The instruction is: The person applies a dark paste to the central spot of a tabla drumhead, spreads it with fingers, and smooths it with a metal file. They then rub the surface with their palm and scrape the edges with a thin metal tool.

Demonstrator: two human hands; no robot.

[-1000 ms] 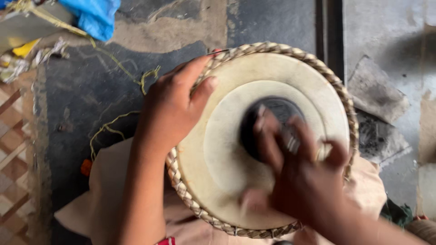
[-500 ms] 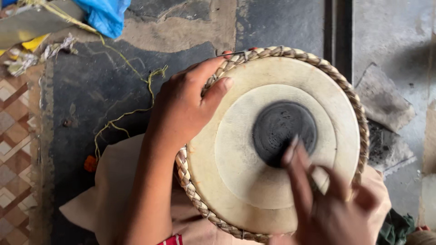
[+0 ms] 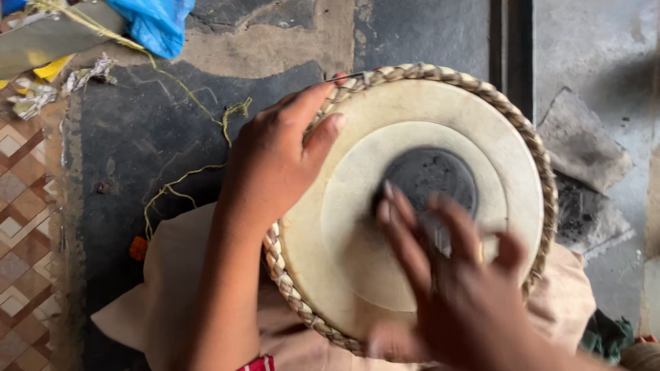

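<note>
Drum [image 3: 357, 227] lies under both hands: left hand [image 3: 275, 161] grips its braided rim, right hand [image 3: 454, 288] spread open above.

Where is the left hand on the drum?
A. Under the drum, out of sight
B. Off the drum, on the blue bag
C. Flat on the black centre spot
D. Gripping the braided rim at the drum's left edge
D: the left hand curls over the braided rim at the left edge of the drum, thumb on the pale skin, while the blurred right hand covers the black spot.
</note>
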